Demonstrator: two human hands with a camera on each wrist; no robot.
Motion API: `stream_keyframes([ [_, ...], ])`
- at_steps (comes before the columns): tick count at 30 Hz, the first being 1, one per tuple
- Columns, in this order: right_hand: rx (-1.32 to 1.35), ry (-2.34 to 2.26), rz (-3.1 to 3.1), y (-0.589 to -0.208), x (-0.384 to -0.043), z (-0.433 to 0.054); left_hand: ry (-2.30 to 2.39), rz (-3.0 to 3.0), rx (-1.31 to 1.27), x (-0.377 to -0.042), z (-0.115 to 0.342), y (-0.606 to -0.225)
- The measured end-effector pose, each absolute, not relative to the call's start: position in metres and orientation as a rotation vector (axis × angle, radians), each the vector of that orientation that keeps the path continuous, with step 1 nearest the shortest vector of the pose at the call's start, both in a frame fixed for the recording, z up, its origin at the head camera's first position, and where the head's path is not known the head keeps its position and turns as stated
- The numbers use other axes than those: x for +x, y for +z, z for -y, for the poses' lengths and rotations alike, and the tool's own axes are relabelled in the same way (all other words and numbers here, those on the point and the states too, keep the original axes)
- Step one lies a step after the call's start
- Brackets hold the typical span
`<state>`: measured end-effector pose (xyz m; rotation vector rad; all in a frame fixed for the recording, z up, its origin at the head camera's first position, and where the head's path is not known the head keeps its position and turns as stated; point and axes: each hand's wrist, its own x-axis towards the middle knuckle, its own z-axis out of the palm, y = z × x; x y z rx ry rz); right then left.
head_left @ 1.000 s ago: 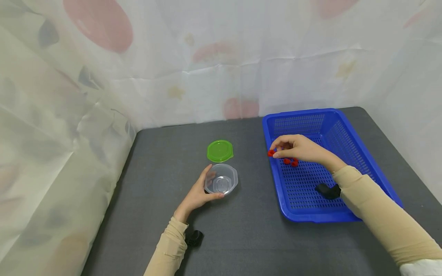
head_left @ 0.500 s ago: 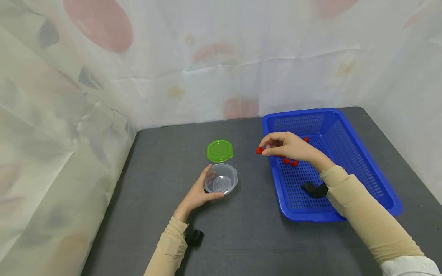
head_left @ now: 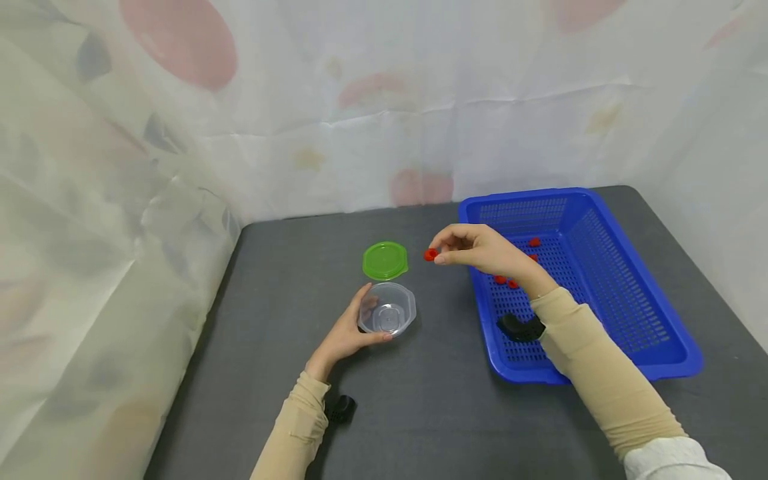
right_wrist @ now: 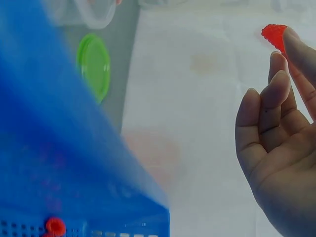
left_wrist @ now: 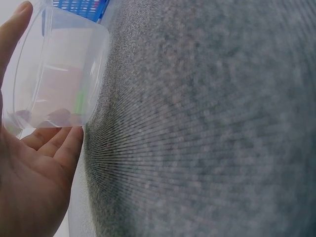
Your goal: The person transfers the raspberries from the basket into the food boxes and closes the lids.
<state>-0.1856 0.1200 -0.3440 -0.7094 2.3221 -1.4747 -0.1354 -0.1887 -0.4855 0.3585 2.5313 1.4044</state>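
Observation:
Between thumb and forefinger my right hand pinches a red raspberry, in the air just left of the blue basket. My left hand grips a clear plastic container by its side, thumb at the near rim and fingers at the far left. The container stands upright on the table and looks bare inside. In the left wrist view its transparent wall fills the upper left, with the fingers curled under it. Several more raspberries lie in the basket, some partly behind the right hand and arm.
A green lid lies flat on the dark grey table, just behind the container. White patterned sheets hang behind and at both sides of the table. Each wrist wears a black camera mount.
My right hand has carried the raspberry leftward, from over the basket's left rim out past it, uncovering more raspberries in the basket. The left hand keeps its grip on the container.

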Motion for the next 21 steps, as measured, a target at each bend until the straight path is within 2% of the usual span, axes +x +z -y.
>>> stream_keyframes([
  [21,-0.771,-1.534,-2.329,-0.341,-0.173,-0.076,1.422,-2.508,0.356,-0.132,0.185,-0.486],
])
